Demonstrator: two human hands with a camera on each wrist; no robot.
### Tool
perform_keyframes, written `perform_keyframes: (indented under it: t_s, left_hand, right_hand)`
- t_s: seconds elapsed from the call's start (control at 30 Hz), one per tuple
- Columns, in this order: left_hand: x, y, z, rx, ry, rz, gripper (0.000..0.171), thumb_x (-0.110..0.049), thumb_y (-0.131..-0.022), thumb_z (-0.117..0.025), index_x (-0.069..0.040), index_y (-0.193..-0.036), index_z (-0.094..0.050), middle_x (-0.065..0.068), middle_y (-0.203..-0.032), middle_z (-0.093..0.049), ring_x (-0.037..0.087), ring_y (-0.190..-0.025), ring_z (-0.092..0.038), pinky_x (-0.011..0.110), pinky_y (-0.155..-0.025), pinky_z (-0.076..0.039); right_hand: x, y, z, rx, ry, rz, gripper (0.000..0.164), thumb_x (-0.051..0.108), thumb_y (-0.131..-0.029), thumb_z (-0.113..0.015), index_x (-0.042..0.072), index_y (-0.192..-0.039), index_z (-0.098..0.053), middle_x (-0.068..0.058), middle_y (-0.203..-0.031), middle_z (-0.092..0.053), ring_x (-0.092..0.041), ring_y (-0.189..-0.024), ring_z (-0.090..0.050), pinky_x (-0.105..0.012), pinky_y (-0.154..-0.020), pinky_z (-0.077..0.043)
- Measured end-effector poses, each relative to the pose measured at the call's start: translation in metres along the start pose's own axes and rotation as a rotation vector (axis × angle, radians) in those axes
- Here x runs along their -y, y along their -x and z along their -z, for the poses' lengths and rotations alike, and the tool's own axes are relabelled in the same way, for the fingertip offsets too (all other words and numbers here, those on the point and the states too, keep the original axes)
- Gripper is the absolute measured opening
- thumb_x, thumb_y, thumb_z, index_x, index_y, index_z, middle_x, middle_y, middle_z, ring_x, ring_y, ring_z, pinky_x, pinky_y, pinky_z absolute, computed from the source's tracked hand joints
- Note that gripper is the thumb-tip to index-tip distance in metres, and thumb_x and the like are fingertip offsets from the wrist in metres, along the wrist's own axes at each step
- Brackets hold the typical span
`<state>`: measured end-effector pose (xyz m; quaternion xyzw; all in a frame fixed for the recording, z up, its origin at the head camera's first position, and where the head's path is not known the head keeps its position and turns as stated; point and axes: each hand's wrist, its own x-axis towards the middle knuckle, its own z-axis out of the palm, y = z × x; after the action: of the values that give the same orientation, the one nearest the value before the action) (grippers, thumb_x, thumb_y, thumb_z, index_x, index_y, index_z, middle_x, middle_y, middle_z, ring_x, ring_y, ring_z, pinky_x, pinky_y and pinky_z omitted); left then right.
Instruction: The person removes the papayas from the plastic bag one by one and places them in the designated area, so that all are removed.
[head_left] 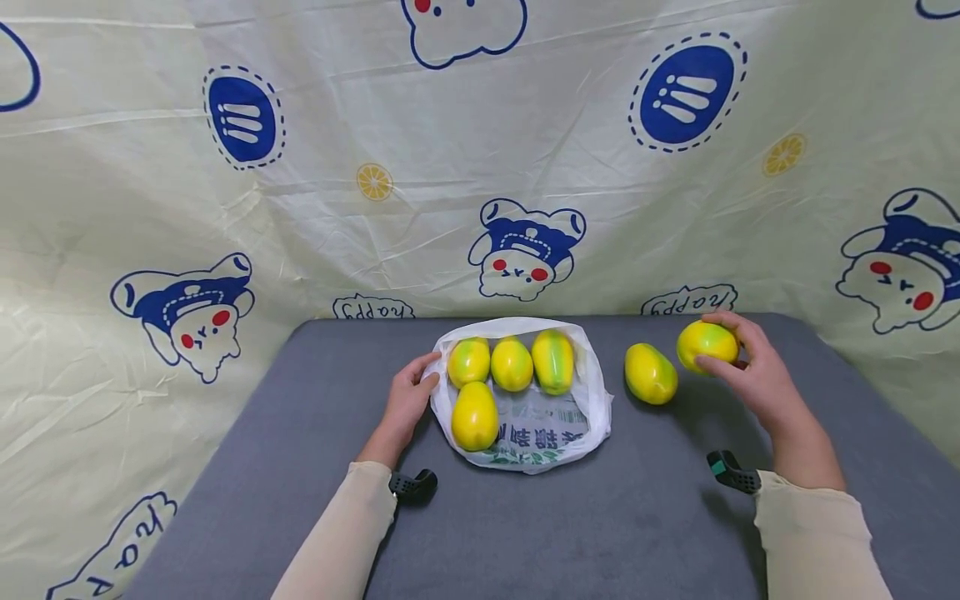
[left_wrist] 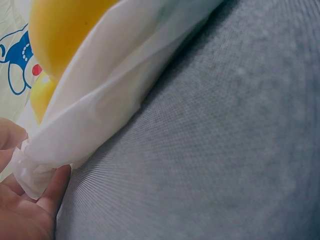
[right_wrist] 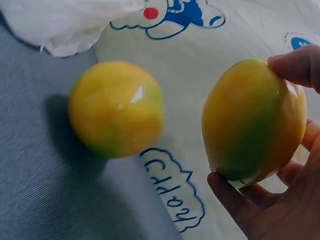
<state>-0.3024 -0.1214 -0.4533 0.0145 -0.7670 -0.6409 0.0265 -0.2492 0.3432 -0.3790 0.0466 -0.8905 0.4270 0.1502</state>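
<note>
Right of the white plastic bag (head_left: 601, 410), your right hand (head_left: 768, 385) has a yellow-green mango-like fruit (head_left: 708, 346) in its grip; glossy skin looks slippery, so hold firmly. Your left hand (head_left: 406, 406) pinches the bag's left rim.

White plastic bag (head_left: 599, 402): mouth open, four yellow fruits (head_left: 475, 417) inside. Held fruit (head_left: 705, 342): glossy, yellow-green. Loose fruit (head_left: 650, 374) lies between.
</note>
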Motion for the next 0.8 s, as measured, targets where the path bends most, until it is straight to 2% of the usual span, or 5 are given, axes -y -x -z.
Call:
perform_keyframes:
  t_s: [0.2, 0.33, 0.43, 0.63, 0.8]
  left_hand:
    - [0.001, -0.001, 0.000, 0.001, -0.009, -0.001, 0.038, -0.014, -0.100, -0.055, -0.017, -0.137, -0.061, 0.007, -0.151, -0.051, 0.026, -0.142, -0.043, 0.047, -0.120, -0.034]
    - [0.002, -0.001, 0.001, 0.001, -0.015, 0.000, 0.038, -0.013, -0.101, -0.055, -0.017, -0.138, -0.060, 0.007, -0.151, -0.051, 0.027, -0.143, -0.043, 0.048, -0.120, -0.034]
    - [0.002, -0.001, 0.000, 0.001, -0.014, -0.003, 0.038, -0.013, -0.101, -0.055, -0.017, -0.138, -0.061, 0.007, -0.151, -0.051, 0.027, -0.143, -0.043, 0.048, -0.120, -0.034]
    - [0.001, -0.003, 0.000, -0.003, -0.004, -0.008, 0.037, -0.013, -0.100, -0.056, -0.017, -0.137, -0.061, 0.007, -0.150, -0.052, 0.026, -0.142, -0.044, 0.046, -0.120, -0.034]
    - [0.002, -0.003, 0.000, -0.003, -0.006, -0.008, 0.037, -0.013, -0.100, -0.056, -0.017, -0.137, -0.061, 0.006, -0.150, -0.052, 0.026, -0.142, -0.044, 0.046, -0.120, -0.035]
  right_hand:
    - [-0.013, 0.001, -0.004, 0.037, -0.043, -0.093, 0.061, 0.032, -0.099, -0.059, 0.020, -0.153, -0.035, -0.017, -0.155, -0.026, -0.019, -0.113, -0.035, -0.029, -0.083, -0.035]
    - [-0.024, 0.002, -0.008, 0.041, -0.074, -0.106, 0.058, 0.033, -0.099, -0.059, 0.020, -0.151, -0.037, 0.006, -0.134, -0.041, -0.010, -0.106, -0.038, -0.023, -0.082, -0.035]
    - [-0.033, 0.003, -0.009, 0.039, -0.081, -0.117, 0.055, 0.034, -0.099, -0.059, 0.020, -0.149, -0.040, 0.022, -0.119, -0.038, -0.006, -0.101, -0.038, -0.022, -0.081, -0.035]
    - [-0.046, 0.004, -0.011, 0.076, -0.095, -0.118, 0.051, 0.035, -0.100, -0.058, 0.023, -0.146, -0.043, 0.025, -0.115, -0.038, -0.005, -0.101, -0.038, -0.029, -0.083, -0.034]
    - [-0.050, 0.003, -0.013, 0.097, -0.107, -0.123, 0.050, 0.034, -0.099, -0.058, 0.023, -0.145, -0.043, 0.023, -0.118, -0.038, -0.004, -0.102, -0.037, -0.029, -0.084, -0.033]
